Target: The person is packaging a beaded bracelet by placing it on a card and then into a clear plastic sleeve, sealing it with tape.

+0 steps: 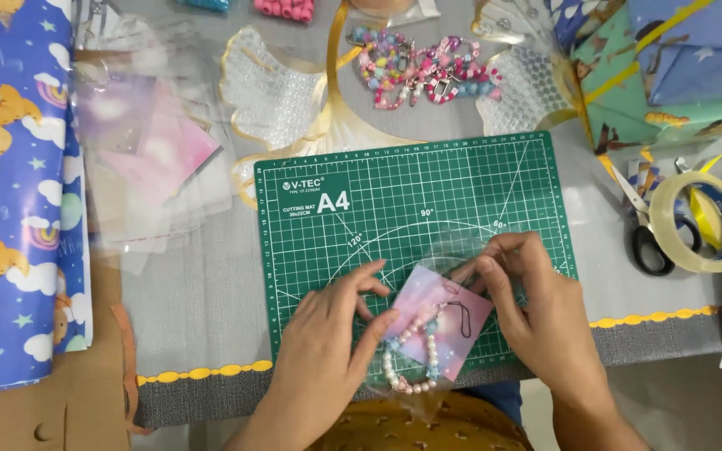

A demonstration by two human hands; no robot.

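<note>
A pink and purple card (444,321) lies tilted inside a clear plastic sleeve on the green cutting mat (378,209). A string of pale beads with a black loop (415,355) rests on the card and hangs past its lower edge. My left hand (332,342) presses its fingers on the card's left side and the beads. My right hand (532,313) pinches the sleeve at the card's upper right corner.
Blue patterned wrapping paper (10,192) lies at the left, with clear sleeves and pink cards (144,159) beside it. Colourful bead charms (419,67) sit behind the mat. A tape roll (699,221), black-handled scissors (649,238) and folded paper (678,58) occupy the right.
</note>
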